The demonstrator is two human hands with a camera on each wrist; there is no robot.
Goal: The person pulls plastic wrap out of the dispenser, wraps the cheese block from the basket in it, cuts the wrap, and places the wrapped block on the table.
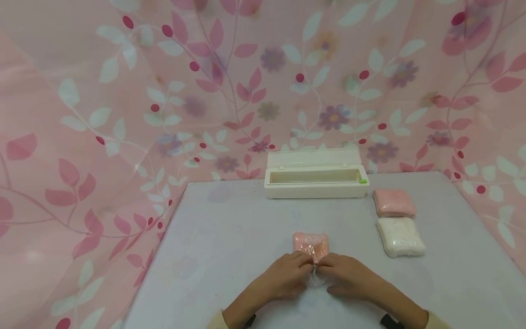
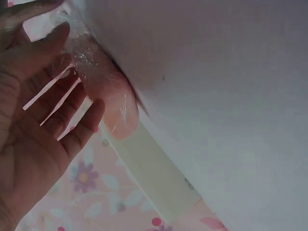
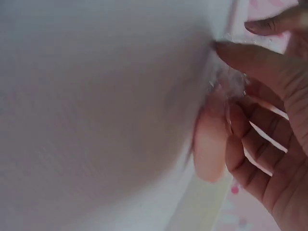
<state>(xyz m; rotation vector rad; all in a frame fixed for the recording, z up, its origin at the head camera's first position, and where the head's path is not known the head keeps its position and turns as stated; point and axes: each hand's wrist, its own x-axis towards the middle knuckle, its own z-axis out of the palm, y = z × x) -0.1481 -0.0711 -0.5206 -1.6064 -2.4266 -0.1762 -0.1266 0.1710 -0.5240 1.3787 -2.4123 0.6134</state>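
Observation:
A pink square block [image 1: 311, 243] wrapped in clear plastic film lies flat on the table. At its near edge, loose crumpled film [image 1: 315, 278] bunches between both hands. My left hand [image 1: 287, 275] touches the film with its fingertips from the left; in the left wrist view its thumb stands apart from the fingers beside the wrapped block [image 2: 115, 106]. From the right, my right hand [image 1: 349, 278] touches the same edge. Its bent fingers rest against the film in the right wrist view, near the block [image 3: 210, 144], with the thumb held away from them.
Behind the block stands a long white box [image 1: 316, 191] with its lid raised and a green piece at its right end. To the right lie a pink wrapped block [image 1: 394, 203] and a white wrapped block [image 1: 401, 236]. A floral curtain [image 1: 255, 91] surrounds the table [image 1: 213, 237].

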